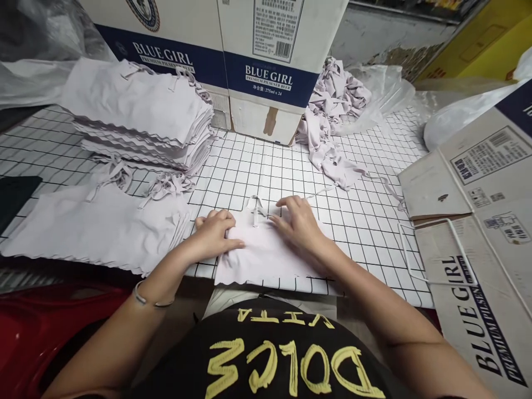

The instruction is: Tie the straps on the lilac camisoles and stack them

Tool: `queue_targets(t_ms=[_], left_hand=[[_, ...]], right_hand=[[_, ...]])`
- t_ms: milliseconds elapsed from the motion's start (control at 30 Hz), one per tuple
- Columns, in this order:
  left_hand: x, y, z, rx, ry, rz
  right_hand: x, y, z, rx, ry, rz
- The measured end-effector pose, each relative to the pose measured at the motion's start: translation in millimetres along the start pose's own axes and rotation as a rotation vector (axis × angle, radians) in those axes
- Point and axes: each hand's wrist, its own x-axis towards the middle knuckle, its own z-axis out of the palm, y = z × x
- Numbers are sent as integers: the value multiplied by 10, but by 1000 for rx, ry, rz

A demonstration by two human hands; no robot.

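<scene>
A pale pink strappy top [266, 257] with thin straps lies flat at the table's front edge, directly before me. My left hand [214, 235] is at its upper left edge, fingers curled and thumb laid over the fabric; the fingertips are partly hidden. Resting on the upper right part, my right hand [300, 224] has its thumb and index finger apart beside a loop of strap [256, 206]. Left of my left hand, several like tops [95, 224] lie in a low pile with their straps bunched on top.
Behind that pile stands a taller stack of folded tops [133, 108]. A Blue Girl carton [266, 72] is at the back, with a tangled heap of pink pieces [328, 122] beside it. Another carton [469, 249] with a white wire frame [440, 280] borders the grid-patterned table [366, 221] at right.
</scene>
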Motion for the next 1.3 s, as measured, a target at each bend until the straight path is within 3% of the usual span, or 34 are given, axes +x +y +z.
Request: queue_targets(t_ms=[67,133,200,267,367,400,467,533,600,667,767,833,900,1033,1100,1167,1233,1300], left_hand=[[-113,-77,36,86,85,-61],[-273,-110,194,196,227,-25],[-447,-102,390,279,252,176],[-566,-43,518,325,180,384],[-507,216,524,334,146,495],[-420,351,511,319,123,554],[-182,652,527,278,25,733],[74,908,628,252,-100,893],[272,1053,774,253,-191,961],[375,1088,894,259,-231,979],[392,1048,951,254,-234,996],[373,1024,935,238,-243,1003],[361,1018,913,208,-272,993],[365,1058,875,59,-374,935],[370,1110,833,-182,-450,839],[377,1181,760,-561,-495,651],[391,1256,660,-948,-527,436],[408,1316,553,-1333,-594,227]], right_hand=[[-247,46,-37,-146,-22,-90],[-531,123,-62,-228,-114,-140],[-723,243,-108,-237,-155,-126],[-735,418,-210,-194,-36,-22],[-438,725,-444,-127,205,234],[-291,803,-513,-96,186,322],[9,877,-589,-32,29,486],[263,840,-572,36,-131,603],[443,753,-503,128,-193,661],[566,700,-452,312,-237,678],[738,768,-511,787,-271,770],[900,886,-636,1088,-203,849],[1106,999,-794,1206,-84,876],[1448,1019,-1095,1199,44,843],[1409,881,-1198,1100,95,734],[1136,657,-1255,916,107,492],[653,398,-1275,693,39,184],[74,180,-1274,494,-125,-66]])
